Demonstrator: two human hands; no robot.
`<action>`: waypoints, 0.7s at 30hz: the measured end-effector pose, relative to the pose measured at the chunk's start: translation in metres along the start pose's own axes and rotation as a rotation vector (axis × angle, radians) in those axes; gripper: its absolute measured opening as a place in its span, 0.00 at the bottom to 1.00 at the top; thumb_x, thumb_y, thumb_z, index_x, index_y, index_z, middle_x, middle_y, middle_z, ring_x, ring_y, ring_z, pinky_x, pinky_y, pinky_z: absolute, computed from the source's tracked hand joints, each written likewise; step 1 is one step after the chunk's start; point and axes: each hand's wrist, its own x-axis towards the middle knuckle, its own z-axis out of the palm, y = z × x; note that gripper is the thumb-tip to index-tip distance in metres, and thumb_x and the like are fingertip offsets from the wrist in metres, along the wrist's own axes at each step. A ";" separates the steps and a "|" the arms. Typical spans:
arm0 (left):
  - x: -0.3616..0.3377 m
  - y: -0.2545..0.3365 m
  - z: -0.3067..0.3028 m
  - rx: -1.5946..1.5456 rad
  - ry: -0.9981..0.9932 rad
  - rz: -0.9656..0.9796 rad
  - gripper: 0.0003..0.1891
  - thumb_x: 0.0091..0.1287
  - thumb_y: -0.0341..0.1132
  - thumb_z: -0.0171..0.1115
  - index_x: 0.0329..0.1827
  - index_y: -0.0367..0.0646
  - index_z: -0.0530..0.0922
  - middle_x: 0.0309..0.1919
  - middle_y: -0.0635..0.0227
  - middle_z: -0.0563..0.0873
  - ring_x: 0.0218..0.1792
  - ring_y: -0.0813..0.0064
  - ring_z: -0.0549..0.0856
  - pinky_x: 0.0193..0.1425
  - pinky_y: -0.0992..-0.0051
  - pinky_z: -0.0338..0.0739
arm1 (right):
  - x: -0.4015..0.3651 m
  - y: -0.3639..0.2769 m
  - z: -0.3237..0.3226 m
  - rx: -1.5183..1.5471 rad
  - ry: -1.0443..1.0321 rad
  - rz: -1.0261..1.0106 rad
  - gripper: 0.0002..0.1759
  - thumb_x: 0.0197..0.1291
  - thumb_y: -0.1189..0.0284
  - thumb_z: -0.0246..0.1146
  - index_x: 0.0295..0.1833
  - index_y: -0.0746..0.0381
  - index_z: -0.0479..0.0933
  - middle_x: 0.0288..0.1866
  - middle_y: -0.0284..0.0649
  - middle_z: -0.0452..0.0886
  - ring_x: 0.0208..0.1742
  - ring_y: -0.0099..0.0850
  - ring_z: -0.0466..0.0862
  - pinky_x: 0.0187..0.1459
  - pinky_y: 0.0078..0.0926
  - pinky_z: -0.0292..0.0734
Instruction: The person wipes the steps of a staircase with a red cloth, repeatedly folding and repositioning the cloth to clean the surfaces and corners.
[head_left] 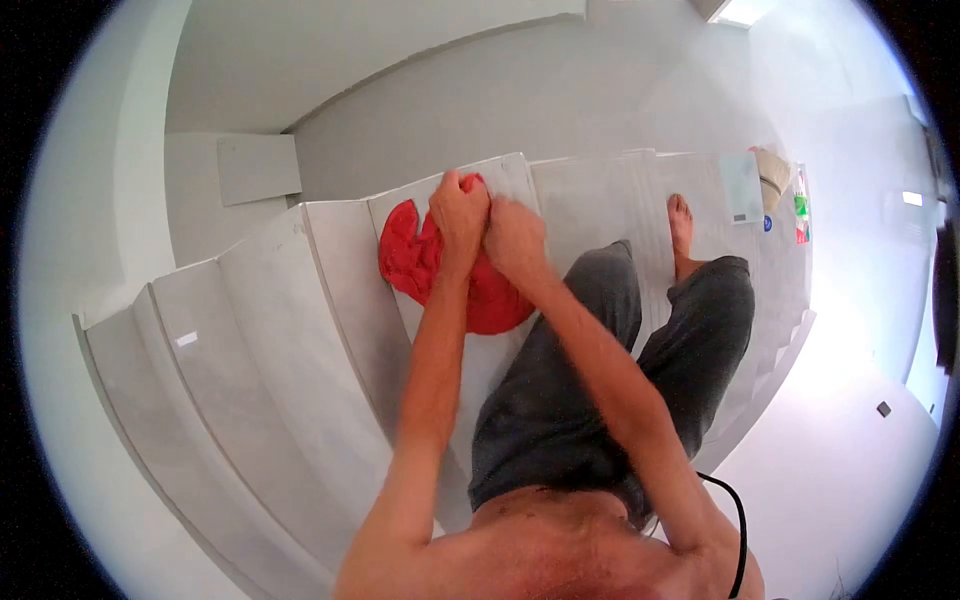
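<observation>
A bunched red cloth (500, 300) lies on a pale stair step, left of my bent knee. My left hand (460, 215) is closed on an upper part of it, and a bit of red shows above the fingers. Right beside it, my right hand (515, 238) is closed too, slightly blurred, at the cloth's upper right edge. Parts of the cloth spread out to the left of and below both hands. What lies inside the fingers is mostly hidden.
Pale steps (270, 320) run down the left side. My bare foot (681, 225) rests on a step to the right. Beyond it are a pale flat sheet (741, 188), a beige item (772, 175) and a green and red packet (802, 207). A black cable (738, 500) hangs at lower right.
</observation>
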 end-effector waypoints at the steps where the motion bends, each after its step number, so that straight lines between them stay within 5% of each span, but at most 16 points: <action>1: 0.006 -0.001 0.002 0.025 0.020 0.008 0.13 0.56 0.40 0.64 0.30 0.36 0.77 0.31 0.43 0.84 0.37 0.40 0.84 0.42 0.51 0.77 | 0.006 -0.001 -0.002 0.004 0.015 -0.043 0.09 0.63 0.71 0.59 0.43 0.66 0.79 0.40 0.53 0.85 0.44 0.53 0.85 0.46 0.49 0.79; 13: 0.001 -0.005 0.004 0.001 0.053 0.119 0.10 0.61 0.34 0.60 0.29 0.34 0.77 0.28 0.44 0.84 0.33 0.37 0.82 0.39 0.48 0.75 | 0.000 0.000 0.005 0.012 0.048 -0.024 0.06 0.60 0.75 0.58 0.39 0.66 0.76 0.36 0.55 0.84 0.41 0.56 0.84 0.44 0.53 0.77; 21: -0.021 0.006 -0.008 -0.051 -0.067 -0.044 0.12 0.58 0.37 0.64 0.31 0.34 0.77 0.32 0.42 0.84 0.36 0.40 0.84 0.41 0.54 0.77 | -0.008 0.001 -0.005 0.032 0.007 0.027 0.05 0.60 0.75 0.58 0.39 0.66 0.75 0.34 0.55 0.83 0.39 0.57 0.83 0.41 0.55 0.75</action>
